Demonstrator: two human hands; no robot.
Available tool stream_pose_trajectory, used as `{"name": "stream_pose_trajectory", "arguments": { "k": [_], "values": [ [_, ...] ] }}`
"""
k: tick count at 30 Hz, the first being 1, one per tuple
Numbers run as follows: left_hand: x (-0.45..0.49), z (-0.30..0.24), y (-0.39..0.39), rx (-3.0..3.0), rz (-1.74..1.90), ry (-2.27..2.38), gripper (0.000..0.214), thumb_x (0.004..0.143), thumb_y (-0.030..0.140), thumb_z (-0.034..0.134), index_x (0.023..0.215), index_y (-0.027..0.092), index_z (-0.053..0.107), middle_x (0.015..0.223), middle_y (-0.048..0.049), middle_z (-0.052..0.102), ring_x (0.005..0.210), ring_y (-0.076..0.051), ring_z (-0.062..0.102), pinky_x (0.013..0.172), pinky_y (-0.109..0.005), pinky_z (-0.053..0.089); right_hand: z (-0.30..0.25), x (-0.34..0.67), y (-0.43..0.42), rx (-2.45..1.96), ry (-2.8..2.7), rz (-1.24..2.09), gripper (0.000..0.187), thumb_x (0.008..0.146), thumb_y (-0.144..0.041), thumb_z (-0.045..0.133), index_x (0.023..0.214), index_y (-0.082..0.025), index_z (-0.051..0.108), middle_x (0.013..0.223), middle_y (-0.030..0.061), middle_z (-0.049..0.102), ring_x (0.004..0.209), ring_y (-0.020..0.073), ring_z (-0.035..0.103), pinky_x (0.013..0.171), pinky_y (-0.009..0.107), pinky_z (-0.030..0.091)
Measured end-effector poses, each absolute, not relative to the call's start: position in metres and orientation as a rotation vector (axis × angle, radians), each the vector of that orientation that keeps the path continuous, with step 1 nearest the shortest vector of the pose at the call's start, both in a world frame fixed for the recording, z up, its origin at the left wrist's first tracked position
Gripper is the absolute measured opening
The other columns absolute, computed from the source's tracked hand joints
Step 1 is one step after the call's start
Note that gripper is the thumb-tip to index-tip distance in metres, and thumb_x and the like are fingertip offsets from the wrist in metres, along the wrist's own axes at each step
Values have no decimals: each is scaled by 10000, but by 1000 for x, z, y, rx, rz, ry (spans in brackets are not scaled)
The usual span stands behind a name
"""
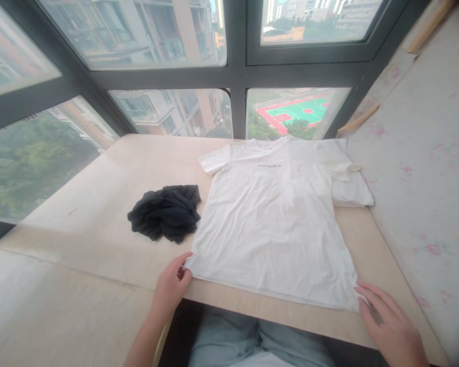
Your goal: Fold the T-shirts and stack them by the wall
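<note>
A white T-shirt (275,214) lies flat on the beige table (99,214), collar toward the window and hem toward me. My left hand (171,285) pinches the hem's left corner between thumb and fingers. My right hand (390,326) rests at the hem's right corner with its fingers stretched out, the tips touching the cloth. A crumpled black garment (164,212) sits just left of the shirt, about a hand's width beyond my left hand.
Folded white cloth (350,191) lies under the shirt's right sleeve. A floral mattress (424,168) leans along the table's right side. Dark-framed windows (237,76) stand behind the table. My legs in light jeans (252,341) show below the front edge.
</note>
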State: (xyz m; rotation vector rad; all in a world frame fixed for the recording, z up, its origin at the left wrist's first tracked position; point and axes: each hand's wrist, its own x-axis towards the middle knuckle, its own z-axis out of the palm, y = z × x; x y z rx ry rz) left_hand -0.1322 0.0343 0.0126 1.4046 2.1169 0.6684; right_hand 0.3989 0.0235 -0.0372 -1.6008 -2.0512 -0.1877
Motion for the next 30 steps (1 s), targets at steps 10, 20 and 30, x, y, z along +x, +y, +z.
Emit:
{"name": "stream_pose_trajectory", "arguments": {
  "k": [10,20,30],
  "values": [
    [-120,22,32,1542,456,2371,276,851,281,483,1028,208,682,959,-27,709,764,-160,629,722,-277,461,-32,408,16,-1601,-2144,-6,267,934,-329,473,1007,-244,715,1227,18,672,1016,184,681,839,313,535],
    [-133,45,30,1486,499,2646,263,868,403,492,932,225,676,789,-5,660,686,-151,598,672,-255,411,17,407,16,-2006,-1660,141,351,908,-536,535,965,-238,711,1021,25,718,883,199,686,799,317,532],
    [-148,18,14,1480,147,2488,304,865,422,450,978,243,669,878,-14,706,737,-179,624,669,-267,410,4,408,-2,-2007,-1664,293,383,862,-577,560,908,-233,722,982,34,720,743,168,664,729,285,549]
  ]
}}
